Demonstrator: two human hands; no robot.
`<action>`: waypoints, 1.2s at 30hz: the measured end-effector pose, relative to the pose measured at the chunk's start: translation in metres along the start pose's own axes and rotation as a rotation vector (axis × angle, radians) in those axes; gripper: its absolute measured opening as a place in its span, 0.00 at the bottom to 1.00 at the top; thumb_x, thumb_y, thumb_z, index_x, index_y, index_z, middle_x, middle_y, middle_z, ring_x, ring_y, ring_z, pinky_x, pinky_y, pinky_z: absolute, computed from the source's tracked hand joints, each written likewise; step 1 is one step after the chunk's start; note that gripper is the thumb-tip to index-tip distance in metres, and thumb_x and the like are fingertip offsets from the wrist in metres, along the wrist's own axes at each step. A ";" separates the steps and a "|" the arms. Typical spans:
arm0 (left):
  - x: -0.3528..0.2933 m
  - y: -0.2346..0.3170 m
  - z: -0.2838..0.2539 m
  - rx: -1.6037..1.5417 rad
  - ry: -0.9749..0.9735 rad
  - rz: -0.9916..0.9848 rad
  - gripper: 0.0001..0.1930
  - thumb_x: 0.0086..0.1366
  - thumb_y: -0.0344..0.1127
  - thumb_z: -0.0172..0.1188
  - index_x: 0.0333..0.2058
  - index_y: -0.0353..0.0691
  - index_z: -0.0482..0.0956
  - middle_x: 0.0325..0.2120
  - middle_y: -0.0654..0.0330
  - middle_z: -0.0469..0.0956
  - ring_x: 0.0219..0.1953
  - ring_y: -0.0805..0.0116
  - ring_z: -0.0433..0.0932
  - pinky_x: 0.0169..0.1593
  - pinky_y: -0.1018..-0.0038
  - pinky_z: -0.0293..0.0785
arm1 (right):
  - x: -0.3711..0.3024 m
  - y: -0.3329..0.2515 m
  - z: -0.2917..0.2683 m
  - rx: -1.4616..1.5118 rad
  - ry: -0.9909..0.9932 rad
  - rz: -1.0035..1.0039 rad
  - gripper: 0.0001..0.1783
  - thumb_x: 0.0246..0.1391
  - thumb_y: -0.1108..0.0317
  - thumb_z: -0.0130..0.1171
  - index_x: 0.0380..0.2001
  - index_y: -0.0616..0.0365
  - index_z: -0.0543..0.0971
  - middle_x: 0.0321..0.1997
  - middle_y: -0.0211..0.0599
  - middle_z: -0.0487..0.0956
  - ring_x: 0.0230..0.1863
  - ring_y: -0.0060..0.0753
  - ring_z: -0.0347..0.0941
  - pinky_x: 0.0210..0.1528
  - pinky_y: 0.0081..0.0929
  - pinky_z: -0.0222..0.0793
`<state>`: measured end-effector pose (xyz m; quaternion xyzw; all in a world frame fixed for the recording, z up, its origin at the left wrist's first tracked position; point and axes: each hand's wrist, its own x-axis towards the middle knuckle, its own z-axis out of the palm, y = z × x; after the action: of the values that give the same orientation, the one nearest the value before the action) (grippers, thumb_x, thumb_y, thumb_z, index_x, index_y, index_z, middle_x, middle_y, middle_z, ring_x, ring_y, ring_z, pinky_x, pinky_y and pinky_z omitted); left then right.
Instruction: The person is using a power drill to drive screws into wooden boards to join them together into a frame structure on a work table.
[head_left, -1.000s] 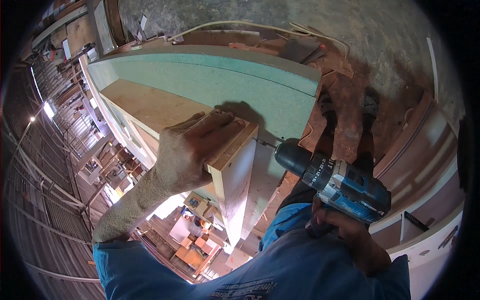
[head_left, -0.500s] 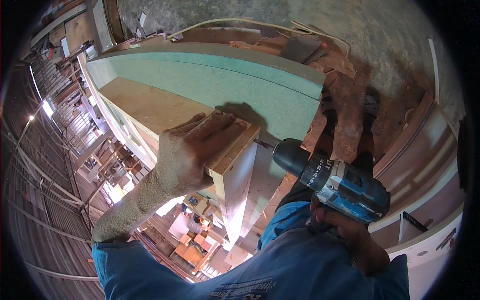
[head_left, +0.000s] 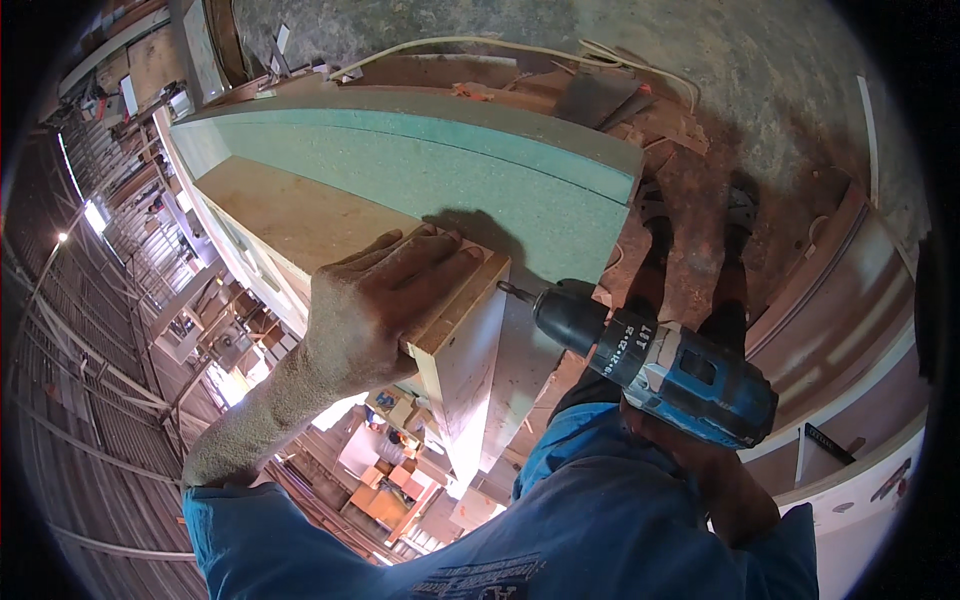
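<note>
My left hand (head_left: 385, 300), dusty, lies over the end of a pale wooden box-like piece (head_left: 300, 205), its fingers across the top and the thumb low at the near side. My right hand (head_left: 680, 440) is wrapped round the grip of a blue and black cordless drill (head_left: 690, 375), which hides most of the fingers. From the drill's black chuck a short bit (head_left: 517, 292) points left at the wooden piece's end face (head_left: 465, 345). The bit's tip meets or nearly meets the upper edge of that face. Beyond the wooden piece stands a long green panel (head_left: 400, 150).
A pale cable (head_left: 480, 40) and scrap boards (head_left: 600, 95) lie on the concrete floor (head_left: 760, 60) beyond the panel. My feet (head_left: 740, 210) stand on reddish ground at the right. A curved white-edged cabinet part (head_left: 850, 460) sits at lower right.
The drill has shifted slightly left and tilted, bringing its bit closer to the wooden end. My left hand keeps its place on the wooden piece.
</note>
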<state>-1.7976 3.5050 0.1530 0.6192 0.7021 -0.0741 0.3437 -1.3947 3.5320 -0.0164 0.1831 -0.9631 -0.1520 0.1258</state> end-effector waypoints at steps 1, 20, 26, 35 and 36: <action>0.003 -0.002 -0.002 0.003 0.000 0.010 0.31 0.45 0.35 0.74 0.53 0.43 0.83 0.51 0.52 0.82 0.51 0.51 0.84 0.49 0.60 0.85 | -0.006 -0.008 0.000 0.005 0.014 -0.018 0.21 0.61 0.65 0.66 0.57 0.56 0.77 0.54 0.37 0.80 0.54 0.36 0.77 0.54 0.32 0.75; -0.026 -0.015 0.002 0.092 0.008 0.026 0.28 0.52 0.29 0.70 0.55 0.52 0.83 0.53 0.57 0.82 0.51 0.54 0.83 0.55 0.61 0.81 | 0.005 0.098 0.006 1.843 0.087 0.890 0.24 0.55 0.66 0.74 0.54 0.52 0.80 0.51 0.30 0.83 0.52 0.29 0.79 0.56 0.31 0.76; -0.051 -0.009 -0.014 0.280 -0.029 -0.159 0.36 0.45 0.17 0.62 0.57 0.45 0.81 0.56 0.54 0.79 0.58 0.51 0.78 0.63 0.60 0.75 | -0.128 0.121 -0.018 1.930 0.204 1.384 0.23 0.52 0.73 0.73 0.52 0.55 0.82 0.48 0.29 0.84 0.48 0.26 0.79 0.49 0.31 0.78; -0.044 0.059 0.014 0.294 0.502 -0.287 0.18 0.57 0.37 0.67 0.48 0.45 0.84 0.41 0.52 0.83 0.48 0.52 0.82 0.59 0.46 0.71 | -0.280 0.114 -0.047 1.552 0.184 1.762 0.20 0.44 0.76 0.64 0.45 0.55 0.82 0.36 0.28 0.81 0.32 0.23 0.77 0.32 0.25 0.75; -0.039 0.061 0.024 0.288 0.520 -0.298 0.18 0.57 0.37 0.67 0.48 0.45 0.84 0.41 0.52 0.83 0.48 0.52 0.82 0.59 0.46 0.71 | -0.275 0.119 -0.059 1.586 0.170 1.802 0.20 0.43 0.78 0.62 0.44 0.55 0.82 0.32 0.28 0.79 0.30 0.24 0.77 0.29 0.25 0.75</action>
<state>-1.7326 3.4743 0.1766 0.5501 0.8315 -0.0616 0.0472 -1.1668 3.7302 0.0275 -0.5199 -0.5591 0.6377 0.1025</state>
